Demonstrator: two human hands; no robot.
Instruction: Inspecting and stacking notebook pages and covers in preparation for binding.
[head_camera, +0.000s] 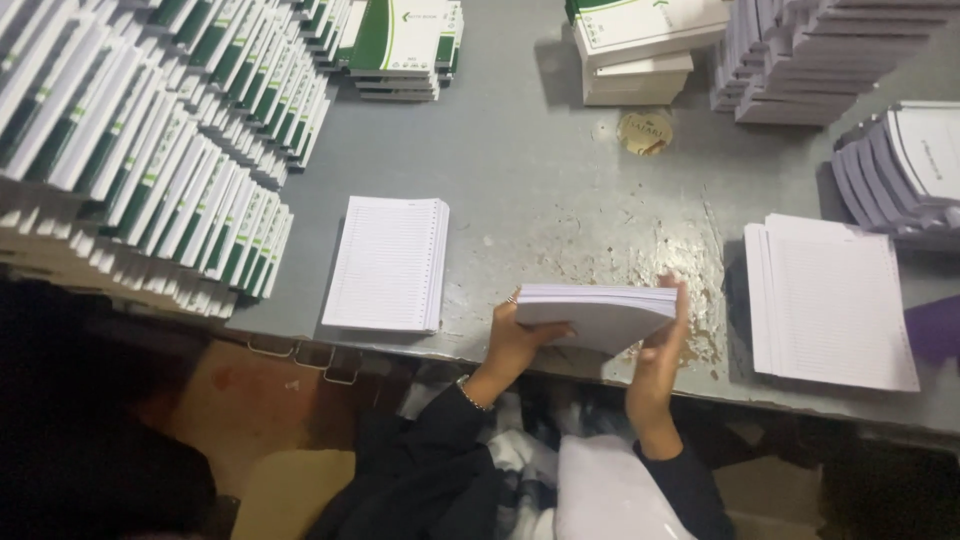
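Under paper block: fingers partly hidden.

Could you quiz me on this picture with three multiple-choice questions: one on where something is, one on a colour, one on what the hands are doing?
1. Where does the flat stack of punched lined sheets lie?
A. left of the hands
B. on the floor
C. on the far white stacks

2. What colour marks the covers of the fanned notebooks at the left?
A. red
B. green
C. yellow

3. How is the block of white sheets held?
A. lying untouched on the grey table
B. pinched in one hand only
C. gripped between both hands, above the table edge

Answers: 1 A, it sits on the table left of the left hand. 2 B, green bands on white. 3 C, the left hand and the right hand clasp its two ends.
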